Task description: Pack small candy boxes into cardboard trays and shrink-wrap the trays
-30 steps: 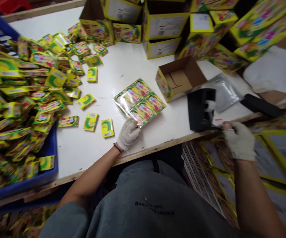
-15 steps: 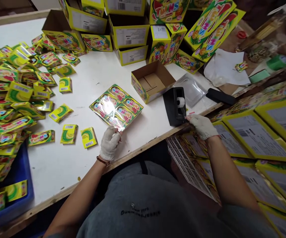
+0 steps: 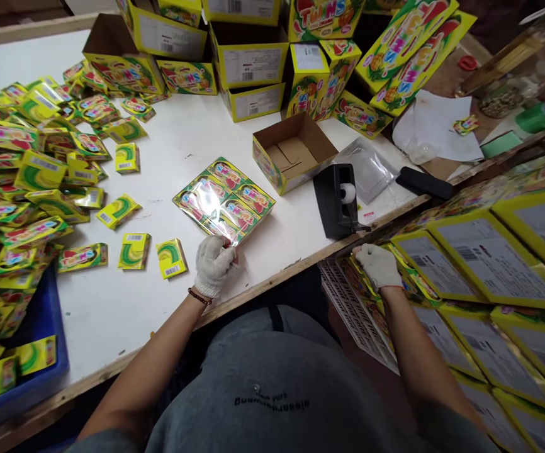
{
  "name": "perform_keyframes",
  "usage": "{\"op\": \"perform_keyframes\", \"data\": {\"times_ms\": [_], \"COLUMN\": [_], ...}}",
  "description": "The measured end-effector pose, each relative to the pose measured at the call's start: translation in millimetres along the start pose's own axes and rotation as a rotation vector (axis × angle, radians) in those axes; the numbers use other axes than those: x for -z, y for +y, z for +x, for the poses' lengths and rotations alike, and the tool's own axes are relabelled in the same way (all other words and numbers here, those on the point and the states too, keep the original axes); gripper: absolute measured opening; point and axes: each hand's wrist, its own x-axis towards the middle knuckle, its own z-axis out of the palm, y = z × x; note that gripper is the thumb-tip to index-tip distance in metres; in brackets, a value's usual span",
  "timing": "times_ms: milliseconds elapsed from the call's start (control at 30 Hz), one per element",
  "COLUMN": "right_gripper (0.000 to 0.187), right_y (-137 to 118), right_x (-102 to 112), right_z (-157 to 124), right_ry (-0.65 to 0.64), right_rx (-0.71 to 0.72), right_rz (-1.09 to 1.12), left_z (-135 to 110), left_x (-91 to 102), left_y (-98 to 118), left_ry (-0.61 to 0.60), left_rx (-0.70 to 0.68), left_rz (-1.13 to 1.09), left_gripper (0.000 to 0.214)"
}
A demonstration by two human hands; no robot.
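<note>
My left hand [image 3: 213,265], in a white knitted glove, has its fingers curled at the near corner of a flat pack of small candy boxes [image 3: 225,198] under shiny clear plastic. My right hand [image 3: 377,265], gloved too, is closed in a pinch just past the table's front edge; anything in its fingertips is too small to make out. Slightly beyond it, a black tape dispenser [image 3: 326,204] with a white roll stands at the table edge. Behind the dispenser lie an open yellow carton [image 3: 265,165] and a clear plastic lid [image 3: 369,168].
Loose yellow-green boxes [image 3: 41,170] are heaped on the left, partly above a blue tray [image 3: 60,327]. Display cartons [image 3: 253,63] are stacked along the back. A black object [image 3: 424,184] lies near the right edge. More cartons [image 3: 489,258] are piled at my right, beside a white crate [image 3: 348,308].
My right hand has moved from the dispenser's front end toward me, off the table edge. My left hand has shifted slightly right at the pack's corner.
</note>
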Motion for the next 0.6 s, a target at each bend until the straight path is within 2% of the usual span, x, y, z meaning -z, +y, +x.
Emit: {"op": "perform_keyframes", "data": {"times_ms": [100,200,333,433,533,600], "right_gripper": [0.043,0.043,0.040,0.041,0.047,0.048], "right_y": [-17.2,-52.9,-117.1,-151.9,-162.8,-161.1], "right_x": [-4.8,-16.2,-50.3,-80.0,-103.1,-113.6], "right_z": [-5.7,-12.5,-10.4,-0.2,11.2,16.5], "right_ry": [-0.126,-0.303,-0.513,-0.588,-0.615,-0.630], "right_rx": [0.020,0.117,0.256,0.356,0.413,0.395], "right_rz": [0.023,0.108,0.316,0.387,0.333,0.308], "left_z": [-1.2,-2.7,-2.8,-1.9,-1.6,-2.1], "left_x": [-1.4,-2.3,-0.6,0.9,0.2,-1.0], "left_y": [7.1,12.3,18.5,24.4,27.5,26.8], "left_ry": [-0.012,-0.050,-0.094,-0.113,-0.111,-0.104], "left_rx": [0.033,0.058,0.063,0.057,0.026,0.000], "left_rz": [-0.013,0.000,0.016,0.064,0.087,0.070], "left_gripper": [0.012,0.013,0.019,0.020,0.018,0.015]}}
